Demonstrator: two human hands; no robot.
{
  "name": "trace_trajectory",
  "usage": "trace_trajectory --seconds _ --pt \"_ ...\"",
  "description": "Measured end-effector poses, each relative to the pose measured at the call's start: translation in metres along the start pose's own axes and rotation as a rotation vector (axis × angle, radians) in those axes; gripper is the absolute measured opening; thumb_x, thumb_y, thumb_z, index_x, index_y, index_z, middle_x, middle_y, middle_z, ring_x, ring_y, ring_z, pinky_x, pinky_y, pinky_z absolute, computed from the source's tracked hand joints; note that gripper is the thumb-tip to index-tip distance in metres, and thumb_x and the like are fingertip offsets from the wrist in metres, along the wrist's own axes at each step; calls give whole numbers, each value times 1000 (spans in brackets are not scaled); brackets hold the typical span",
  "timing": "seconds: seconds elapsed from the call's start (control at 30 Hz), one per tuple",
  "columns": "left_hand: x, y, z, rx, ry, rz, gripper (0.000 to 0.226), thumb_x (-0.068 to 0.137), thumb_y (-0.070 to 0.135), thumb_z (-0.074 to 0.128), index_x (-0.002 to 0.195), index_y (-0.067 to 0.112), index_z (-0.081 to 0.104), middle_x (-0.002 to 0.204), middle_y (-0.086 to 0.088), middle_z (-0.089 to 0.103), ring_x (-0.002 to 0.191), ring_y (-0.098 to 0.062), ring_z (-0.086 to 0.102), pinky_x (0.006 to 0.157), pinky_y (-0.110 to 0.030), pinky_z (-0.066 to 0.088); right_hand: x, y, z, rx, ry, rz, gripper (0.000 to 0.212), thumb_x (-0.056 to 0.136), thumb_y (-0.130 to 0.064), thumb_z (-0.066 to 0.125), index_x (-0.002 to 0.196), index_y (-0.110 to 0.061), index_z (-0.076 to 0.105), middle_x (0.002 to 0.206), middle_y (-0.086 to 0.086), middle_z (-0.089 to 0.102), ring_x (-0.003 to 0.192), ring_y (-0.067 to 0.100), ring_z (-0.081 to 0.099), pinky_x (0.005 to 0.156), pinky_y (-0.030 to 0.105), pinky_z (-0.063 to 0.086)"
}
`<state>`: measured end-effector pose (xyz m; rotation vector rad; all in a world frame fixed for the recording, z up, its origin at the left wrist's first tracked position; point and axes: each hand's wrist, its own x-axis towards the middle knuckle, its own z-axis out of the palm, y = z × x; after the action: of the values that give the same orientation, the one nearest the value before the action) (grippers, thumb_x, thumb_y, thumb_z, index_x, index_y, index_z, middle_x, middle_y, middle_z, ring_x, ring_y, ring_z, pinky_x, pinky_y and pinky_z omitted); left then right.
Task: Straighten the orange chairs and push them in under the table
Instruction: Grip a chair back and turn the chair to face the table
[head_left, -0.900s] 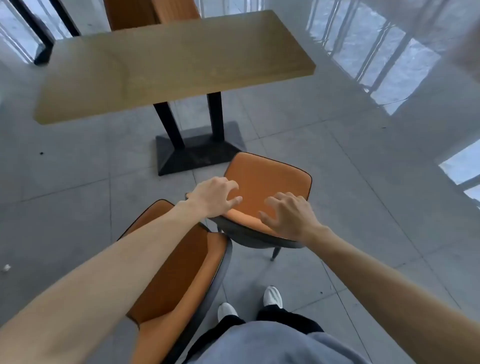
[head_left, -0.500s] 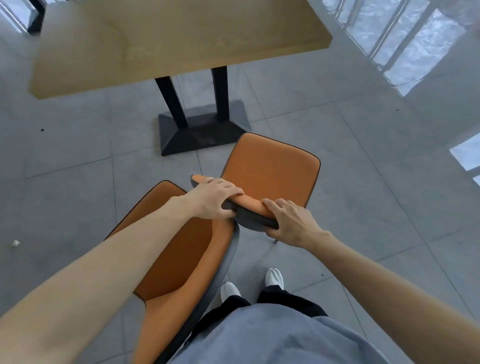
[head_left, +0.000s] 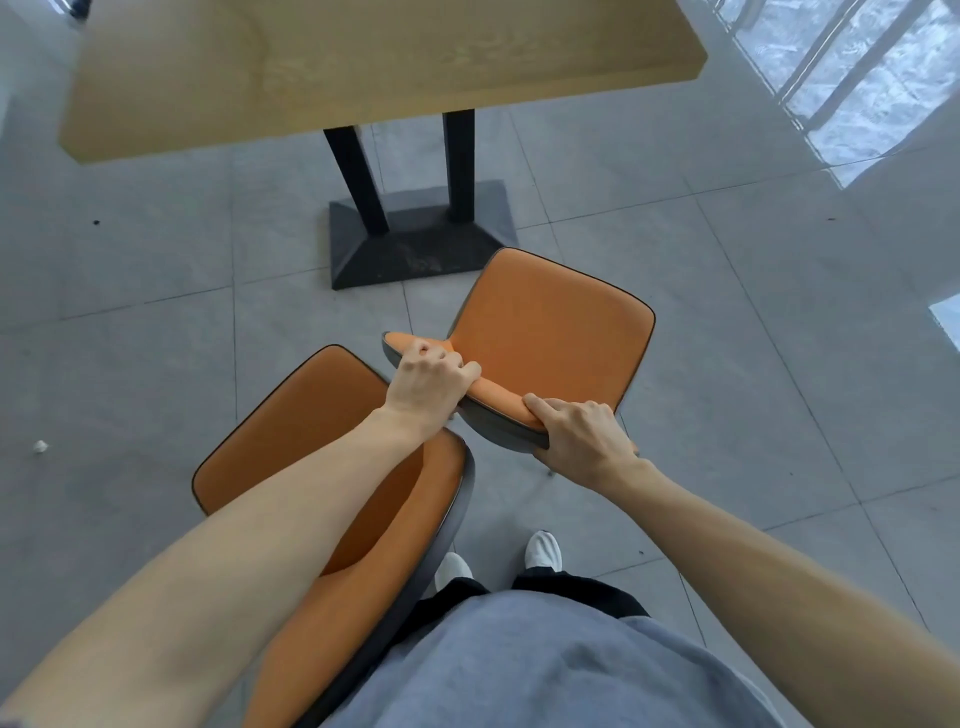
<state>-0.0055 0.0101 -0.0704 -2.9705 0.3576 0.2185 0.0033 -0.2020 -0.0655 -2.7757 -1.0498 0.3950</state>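
Two orange chairs stand on the grey floor in front of a wooden table (head_left: 363, 67). The right orange chair (head_left: 550, 332) is turned at an angle, its seat pointing toward the table's black base (head_left: 421, 244). My left hand (head_left: 428, 384) grips the left end of its backrest top. My right hand (head_left: 582, 441) grips the right end of the same backrest. The left orange chair (head_left: 311, 431) is close below my left forearm, also skewed, its backrest near my body. Both chairs stand clear of the table's edge.
Grey tiled floor lies all around. A glossy white wall or window reflection (head_left: 857, 88) runs along the right. My white shoes (head_left: 543, 551) stand just behind the right chair. A small white scrap (head_left: 40, 446) lies on the floor at the left.
My hands went from hovering over the right chair's backrest to closing on its top edge. The view has moved closer to the table, and the chair has turned slightly.
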Motion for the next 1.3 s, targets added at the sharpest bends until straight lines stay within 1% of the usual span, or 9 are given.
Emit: trace_trajectory --seconds 0.17,0.23,0.37,0.57,0.7,0.87,0.97,1.07,1.3 --pt "17 -5 -2 -4 4 -19 31 71 15 78 99 15 67 94 -8 73 87 -29 66 86 -46 49 15 13 -4 2 21 -26 45 87 -31 57 127 -15 45 105 4 66 79 33 63 63 33 43" --pt "24 -7 -4 -9 10 -24 33 70 18 79 100 15 67 95 -8 73 89 -29 66 87 -46 49 23 19 -6 11 43 -38 43 87 -31 56 126 -15 47 103 4 67 77 33 63 62 34 44" --pt "42 -13 -9 -20 34 -41 28 73 16 77 99 13 68 94 -11 73 87 -31 67 87 -47 49 42 31 -10 25 73 -64 41 88 -33 55 124 -14 48 98 5 68 73 31 62 63 35 48" --pt "69 -27 -10 -32 51 -77 23 78 15 73 100 13 67 96 -11 73 88 -30 66 88 -47 47 70 48 -19 31 111 -104 38 87 -31 59 119 -12 52 90 6 68 67 32 61 57 31 41" --pt "87 -38 -11 -33 51 -95 20 80 15 71 100 14 67 97 -11 73 88 -31 66 88 -48 47 90 56 -24 32 118 -113 38 85 -30 60 118 -12 53 88 6 68 66 31 62 59 35 51" --pt "112 -52 -14 -34 63 -117 21 83 15 67 104 14 64 102 -11 71 95 -31 64 92 -48 42 118 68 -32 22 160 -115 38 83 -30 62 116 -11 55 85 7 69 64 32 63 56 33 46" --pt "126 -62 -13 -35 64 -127 18 82 12 67 100 15 64 96 -10 72 91 -31 64 90 -48 41 133 73 -36 18 160 -117 37 83 -28 62 114 -11 55 83 6 69 63 32 62 57 35 50" --pt "140 -72 -11 -31 55 -133 20 79 12 71 98 16 65 94 -8 72 90 -31 65 90 -48 42 149 78 -39 17 153 -112 38 82 -27 63 115 -11 56 84 7 68 63 33 62 58 39 55" --pt "176 -86 -15 -48 83 -155 19 78 8 71 96 14 66 92 -10 72 90 -32 64 92 -50 42 185 99 -50 -3 176 -115 38 78 -25 66 112 -12 58 79 5 69 58 33 61 53 39 55"
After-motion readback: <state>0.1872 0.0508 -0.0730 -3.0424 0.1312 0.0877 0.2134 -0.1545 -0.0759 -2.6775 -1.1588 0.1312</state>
